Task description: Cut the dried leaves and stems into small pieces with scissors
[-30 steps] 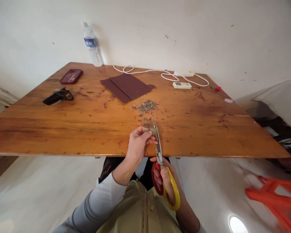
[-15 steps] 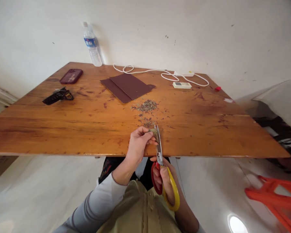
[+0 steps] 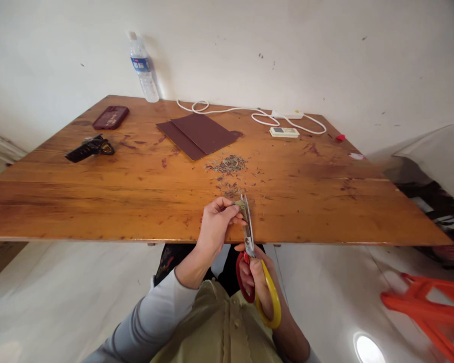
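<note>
Just above the table's near edge, my left hand [image 3: 215, 224] pinches a small olive-coloured piece of sheet [image 3: 239, 203] between thumb and fingers. My right hand [image 3: 263, 282] grips a pair of scissors [image 3: 248, 237] with one red and one yellow handle loop. The blades point away from me, slightly parted, with the small piece at them near the tips. Beyond the blades lies a pile of thin cut slivers [image 3: 230, 164], greyish-green and dark brown, with more scattered toward me. Two overlapping dark maroon sheets [image 3: 202, 135] rest behind the pile.
On the wooden table [image 3: 318, 201] stand or lie a plastic bottle [image 3: 144, 75], a phone [image 3: 111, 117], a black clip-like object [image 3: 91, 148], a remote control [image 3: 284, 132] and a white cable with a power strip [image 3: 287, 115]. An orange stool [image 3: 419, 302] is at right.
Both hands, the scissors and the small piece stay in nearly the same place. Only a very slight shift of the camera view shows.
</note>
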The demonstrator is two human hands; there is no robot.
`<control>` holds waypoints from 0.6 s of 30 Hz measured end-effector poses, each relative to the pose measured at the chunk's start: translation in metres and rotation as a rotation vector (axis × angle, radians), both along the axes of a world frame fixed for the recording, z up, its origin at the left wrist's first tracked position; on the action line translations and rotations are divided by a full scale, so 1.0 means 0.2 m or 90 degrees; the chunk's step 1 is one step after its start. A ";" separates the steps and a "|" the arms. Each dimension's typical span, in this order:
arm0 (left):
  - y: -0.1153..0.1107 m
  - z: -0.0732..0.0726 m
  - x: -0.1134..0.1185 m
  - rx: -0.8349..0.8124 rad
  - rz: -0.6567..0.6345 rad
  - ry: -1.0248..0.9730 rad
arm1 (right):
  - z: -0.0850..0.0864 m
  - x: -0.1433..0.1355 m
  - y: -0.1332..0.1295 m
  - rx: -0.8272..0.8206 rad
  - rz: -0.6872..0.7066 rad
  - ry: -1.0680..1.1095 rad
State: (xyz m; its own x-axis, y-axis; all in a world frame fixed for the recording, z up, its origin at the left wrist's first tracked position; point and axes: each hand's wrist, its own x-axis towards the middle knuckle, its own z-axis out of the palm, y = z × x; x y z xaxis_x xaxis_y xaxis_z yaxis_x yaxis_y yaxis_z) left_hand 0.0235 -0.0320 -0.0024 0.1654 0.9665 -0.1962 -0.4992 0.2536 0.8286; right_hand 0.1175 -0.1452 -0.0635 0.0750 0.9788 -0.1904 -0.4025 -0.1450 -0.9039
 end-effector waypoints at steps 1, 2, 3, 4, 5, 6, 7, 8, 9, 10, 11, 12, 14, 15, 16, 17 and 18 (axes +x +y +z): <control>0.00 0.00 0.00 0.000 0.001 -0.001 | 0.01 0.00 0.00 -0.005 -0.001 -0.001; 0.00 0.00 0.00 0.001 0.002 -0.002 | 0.01 0.00 0.00 -0.009 -0.001 -0.003; 0.00 0.00 0.00 0.001 0.002 -0.002 | 0.02 0.00 0.00 -0.012 -0.001 -0.005; 0.00 0.00 0.00 0.002 0.002 -0.002 | 0.02 0.00 0.00 -0.014 -0.001 -0.007; 0.00 0.00 0.00 0.002 0.002 -0.002 | 0.03 0.00 0.00 -0.016 -0.002 -0.009; 0.00 0.01 0.00 0.001 0.001 -0.003 | 0.03 0.00 0.00 -0.016 -0.002 -0.010; 0.00 0.01 0.00 -0.001 0.002 -0.003 | 0.02 0.00 0.00 -0.013 -0.003 -0.011; 0.00 0.01 0.00 -0.002 0.003 -0.004 | 0.02 0.00 0.00 -0.008 -0.005 -0.010; 0.00 0.02 0.00 -0.003 0.004 -0.006 | 0.01 -0.01 0.00 -0.001 -0.006 -0.009; 0.00 0.02 0.00 -0.004 0.005 -0.007 | 0.00 -0.01 0.00 0.006 -0.006 -0.009; 0.00 0.02 0.00 -0.004 0.006 -0.009 | 0.00 -0.01 0.00 0.013 -0.006 -0.009; 0.00 0.03 0.00 -0.004 0.008 -0.010 | -0.01 -0.01 0.00 0.019 -0.004 -0.010; -0.01 0.03 0.00 -0.004 0.010 -0.012 | -0.02 -0.01 0.00 0.026 -0.001 -0.014; -0.01 0.03 0.00 -0.003 0.012 -0.013 | -0.03 -0.01 0.00 0.028 -0.001 -0.016; -0.01 0.03 0.00 -0.002 0.014 -0.013 | -0.03 -0.01 0.00 0.029 0.000 -0.018; -0.01 0.03 0.00 -0.001 0.015 -0.013 | -0.02 -0.01 0.00 0.029 -0.001 -0.020; -0.01 0.03 0.00 0.001 0.015 -0.012 | -0.02 -0.01 0.00 0.030 -0.001 -0.022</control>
